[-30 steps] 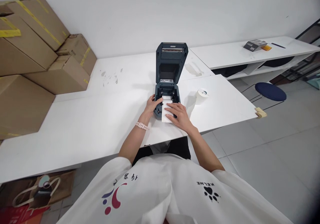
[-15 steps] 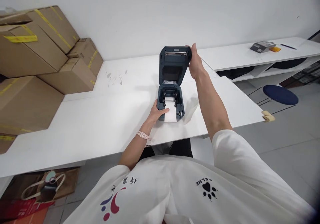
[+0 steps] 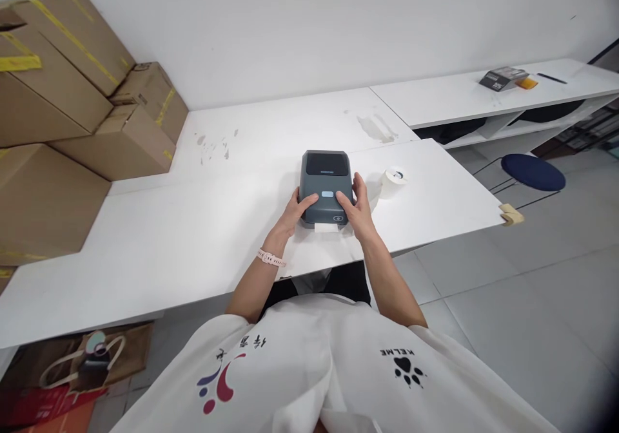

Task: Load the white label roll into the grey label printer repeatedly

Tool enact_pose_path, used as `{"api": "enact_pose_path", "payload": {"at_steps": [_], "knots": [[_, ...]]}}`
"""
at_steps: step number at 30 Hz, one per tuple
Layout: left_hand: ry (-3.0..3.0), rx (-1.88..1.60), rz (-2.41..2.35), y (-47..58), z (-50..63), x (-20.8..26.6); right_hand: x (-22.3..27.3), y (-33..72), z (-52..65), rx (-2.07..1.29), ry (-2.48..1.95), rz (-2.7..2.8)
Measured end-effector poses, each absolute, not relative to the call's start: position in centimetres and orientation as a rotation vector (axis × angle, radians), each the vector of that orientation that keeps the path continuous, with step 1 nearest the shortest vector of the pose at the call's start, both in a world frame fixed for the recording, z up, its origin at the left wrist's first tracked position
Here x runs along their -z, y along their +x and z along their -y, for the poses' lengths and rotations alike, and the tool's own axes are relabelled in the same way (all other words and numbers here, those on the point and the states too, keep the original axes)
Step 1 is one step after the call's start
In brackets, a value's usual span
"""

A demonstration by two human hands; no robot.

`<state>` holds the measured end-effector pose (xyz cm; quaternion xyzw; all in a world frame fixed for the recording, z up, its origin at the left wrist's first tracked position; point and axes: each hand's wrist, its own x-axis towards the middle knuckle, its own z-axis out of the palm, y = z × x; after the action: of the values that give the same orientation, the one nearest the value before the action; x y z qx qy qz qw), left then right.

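A dark teal label printer (image 3: 325, 180) stands on the white table with its lid down. A short strip of white label paper (image 3: 326, 227) sticks out of its front slot. My left hand (image 3: 293, 212) grips the printer's left side, its thumb lying on the lid. On the opposite side my right hand (image 3: 358, 210) grips likewise, thumb on the lid near the pale blue button (image 3: 327, 194). The fingers along the printer's sides are partly hidden. To the right of my right hand stands a white paper roll (image 3: 391, 183).
Cardboard boxes (image 3: 72, 188) are piled at the table's left end. Another white table (image 3: 449, 105) at the right bears a small black-and-grey box (image 3: 501, 78) and a pen (image 3: 552, 78). A blue stool (image 3: 532, 171) stands beyond the padded table corner (image 3: 511, 214).
The printer's lid has swung down from raised to closed, covering the inside. My right hand came down from the lid's edge to the right side; my left thumb moved from the paper onto the lid.
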<state>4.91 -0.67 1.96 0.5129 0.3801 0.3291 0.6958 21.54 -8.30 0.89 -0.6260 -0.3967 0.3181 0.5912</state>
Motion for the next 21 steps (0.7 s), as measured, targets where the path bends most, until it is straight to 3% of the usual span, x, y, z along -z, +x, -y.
{"api": "enact_pose_path", "payload": {"at_steps": [5,9,14,18,21], "knots": [[1.184,-0.761,-0.853,5.1,0.3,-2.0,-0.9,22.0,8.1,-1.017,-1.370,0.753],[1.218,-0.805,-0.916,4.9,1.4,-1.5,-0.7,22.0,8.0,-0.980,-1.366,0.750],[1.207,-1.121,-1.346,4.1,7.5,0.2,-0.1,21.9,7.7,-0.947,-1.402,0.777],[1.109,-0.810,-1.080,4.6,9.6,0.7,-0.2,22.0,7.6,-0.931,-1.408,0.781],[1.077,-0.804,-1.012,5.1,8.8,0.5,-0.8,22.1,7.2,-0.922,-1.415,0.806]]}}
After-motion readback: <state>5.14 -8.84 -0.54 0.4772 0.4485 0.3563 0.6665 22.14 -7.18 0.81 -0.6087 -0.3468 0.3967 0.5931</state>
